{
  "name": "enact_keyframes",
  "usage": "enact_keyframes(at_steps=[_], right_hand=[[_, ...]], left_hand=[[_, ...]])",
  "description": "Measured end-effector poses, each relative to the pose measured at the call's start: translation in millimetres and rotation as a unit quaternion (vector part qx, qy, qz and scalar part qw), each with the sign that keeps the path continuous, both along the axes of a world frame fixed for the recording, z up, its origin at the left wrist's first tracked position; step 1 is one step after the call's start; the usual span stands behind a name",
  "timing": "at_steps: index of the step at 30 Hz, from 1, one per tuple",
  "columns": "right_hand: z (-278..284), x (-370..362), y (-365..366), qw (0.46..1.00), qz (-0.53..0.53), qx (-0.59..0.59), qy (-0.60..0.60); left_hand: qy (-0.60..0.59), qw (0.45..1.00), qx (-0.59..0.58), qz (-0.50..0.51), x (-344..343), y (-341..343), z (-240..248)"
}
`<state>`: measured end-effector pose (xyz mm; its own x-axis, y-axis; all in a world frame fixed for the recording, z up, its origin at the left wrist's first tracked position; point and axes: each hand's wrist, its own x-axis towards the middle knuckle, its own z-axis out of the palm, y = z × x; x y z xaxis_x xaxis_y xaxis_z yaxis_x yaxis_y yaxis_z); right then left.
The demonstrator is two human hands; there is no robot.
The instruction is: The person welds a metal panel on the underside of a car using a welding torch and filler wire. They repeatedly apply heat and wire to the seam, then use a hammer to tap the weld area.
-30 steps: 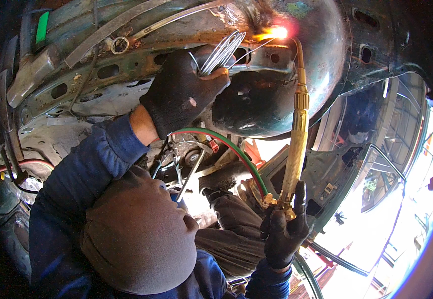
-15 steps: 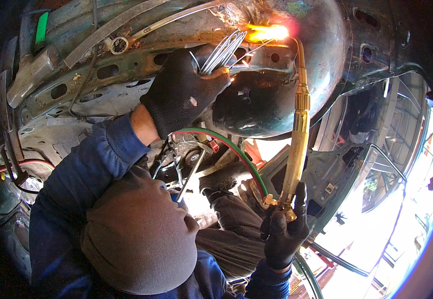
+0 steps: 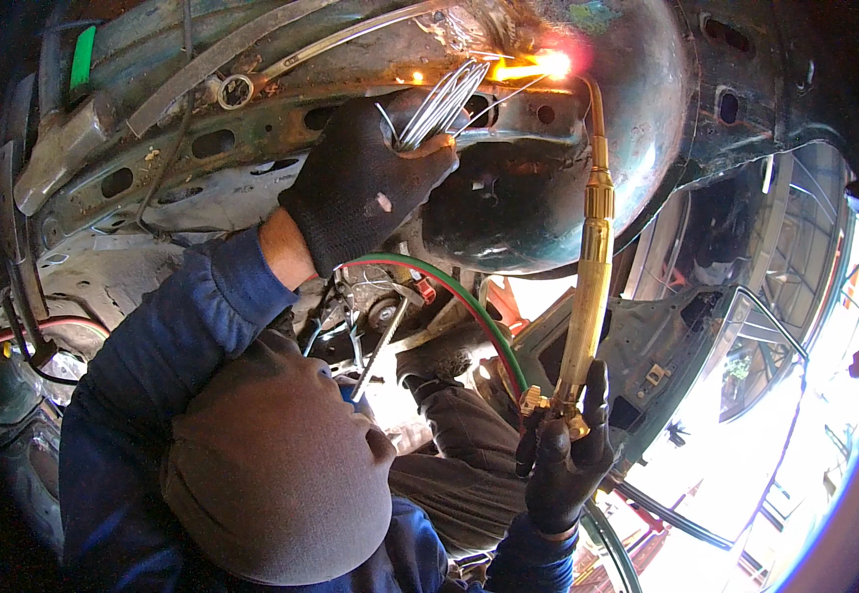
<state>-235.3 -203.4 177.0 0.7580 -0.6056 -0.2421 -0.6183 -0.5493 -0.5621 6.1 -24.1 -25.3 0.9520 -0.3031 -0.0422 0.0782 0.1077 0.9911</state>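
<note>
From my remote seat I see the black-gloved left hand (image 3: pixel 370 173) pinching a looped bundle of thin silvery wire (image 3: pixel 441 105), one strand of it reaching up and right toward the bright orange flame (image 3: pixel 533 69). The black-gloved right hand (image 3: pixel 566 455) has its fingers curled around the lower end of a long, ribbed brass torch (image 3: pixel 587 316) beside its valves; the bent tip points left along the upper edge of the rusty green metal rail (image 3: pixel 214 142), near where it meets the bulging dark metal housing (image 3: pixel 637 148). To do this well, I judge, the strand wants small, even feeds, with the tip at a steady gap from the metal. The left glove sits close to the flame's far end, so I would grip farther back and hold the green-and-red twin hose (image 3: pixel 479 306) free of snags.
</note>
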Motion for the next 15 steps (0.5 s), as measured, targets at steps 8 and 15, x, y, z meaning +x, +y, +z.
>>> enact_keyframes(at_steps=[8, 15], right_hand=[[1.2, 0.1, -0.3, 1.0, -0.002, 0.024, 0.004], [-8.1, -6.8, -9.4, 0.998, 0.06, 0.008, -0.016]], left_hand=[[0.006, 1.0, -0.025, 0.0, 1.4, -3.2, -5.3], [-0.01, 1.0, 0.006, 0.002, 2.5, -1.5, 2.7]])
